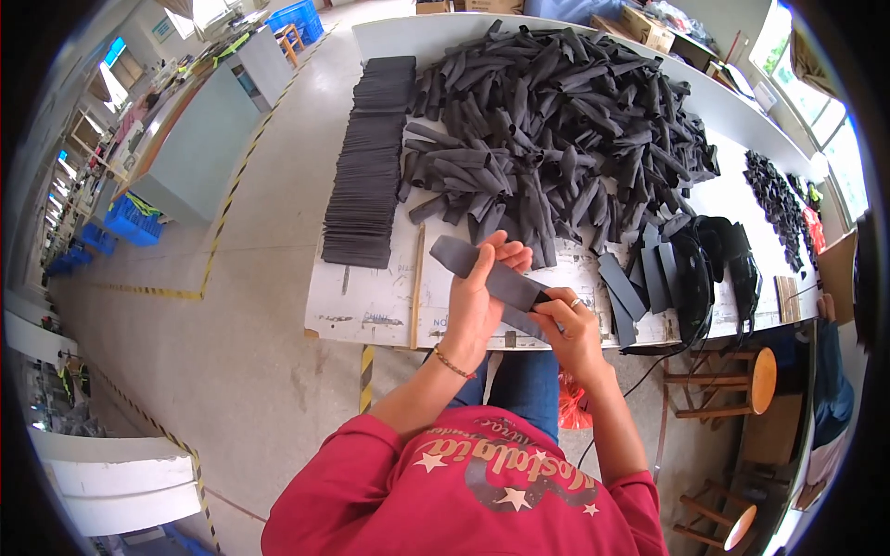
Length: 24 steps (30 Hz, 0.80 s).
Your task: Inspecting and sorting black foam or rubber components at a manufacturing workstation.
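A dark grey fabric sleeve (505, 284) is held above the table's front edge, slanting down to the right. My left hand (471, 301) grips its left part, thumb on the near side and fingers curled behind it. The other end is pinched by my right hand (573, 326), which wears a ring. Beneath my hands hangs another dark piece (521, 322); whether it belongs to the same sleeve I cannot tell. Beyond lies a big loose heap of similar curled sleeves (565, 120). Left of the heap runs a long, neat row of flattened ones (368, 167).
The white table (357, 301) carries a thin wooden strip (417, 287) and, to the right, flat dark pieces (640, 278) beside black corded equipment (700, 269). Another dark pile (777, 208) lies further right. Wooden stools (762, 382) stand below. Another person's arm (832, 371) shows at the right edge.
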Each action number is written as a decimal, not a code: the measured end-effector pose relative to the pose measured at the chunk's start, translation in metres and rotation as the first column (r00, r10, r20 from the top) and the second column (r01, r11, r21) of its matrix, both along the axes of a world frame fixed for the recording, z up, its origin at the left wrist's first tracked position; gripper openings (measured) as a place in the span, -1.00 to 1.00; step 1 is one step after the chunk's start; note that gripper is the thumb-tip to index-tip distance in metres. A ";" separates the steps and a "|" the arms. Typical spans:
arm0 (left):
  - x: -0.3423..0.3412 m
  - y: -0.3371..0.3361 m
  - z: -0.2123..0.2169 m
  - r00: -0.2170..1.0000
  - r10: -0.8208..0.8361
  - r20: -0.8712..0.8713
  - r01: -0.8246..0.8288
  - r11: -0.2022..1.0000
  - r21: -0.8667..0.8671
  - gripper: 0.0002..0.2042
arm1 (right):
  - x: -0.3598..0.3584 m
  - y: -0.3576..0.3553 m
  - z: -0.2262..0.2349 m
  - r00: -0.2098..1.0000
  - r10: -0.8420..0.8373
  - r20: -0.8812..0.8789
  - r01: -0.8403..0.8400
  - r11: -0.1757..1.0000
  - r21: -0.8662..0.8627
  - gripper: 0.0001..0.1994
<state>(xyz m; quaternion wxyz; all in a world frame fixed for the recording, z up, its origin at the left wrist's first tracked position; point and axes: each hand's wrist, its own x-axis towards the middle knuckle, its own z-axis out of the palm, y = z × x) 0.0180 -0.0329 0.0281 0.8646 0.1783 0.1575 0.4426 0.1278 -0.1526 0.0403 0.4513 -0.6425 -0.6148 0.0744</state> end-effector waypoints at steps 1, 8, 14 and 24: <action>0.000 0.001 -0.003 1.000 0.025 0.009 -0.025 0.998 0.049 -0.65 | -0.001 0.000 0.001 1.000 0.007 -0.002 -0.007 1.000 0.001 -0.84; 0.007 -0.011 -0.002 0.999 0.041 -0.013 -0.040 0.998 0.054 -0.67 | 0.001 0.007 0.000 0.998 -0.032 -0.056 0.033 0.999 0.022 -0.87; 0.009 -0.014 -0.005 0.999 0.042 -0.010 -0.042 0.998 0.047 -0.71 | -0.001 0.010 0.000 0.996 -0.032 -0.084 0.034 0.999 0.022 -0.88; 0.009 -0.014 -0.007 0.999 0.028 0.019 -0.029 0.999 0.044 -0.71 | -0.002 0.015 0.002 0.996 -0.018 -0.090 0.020 1.000 0.017 -0.89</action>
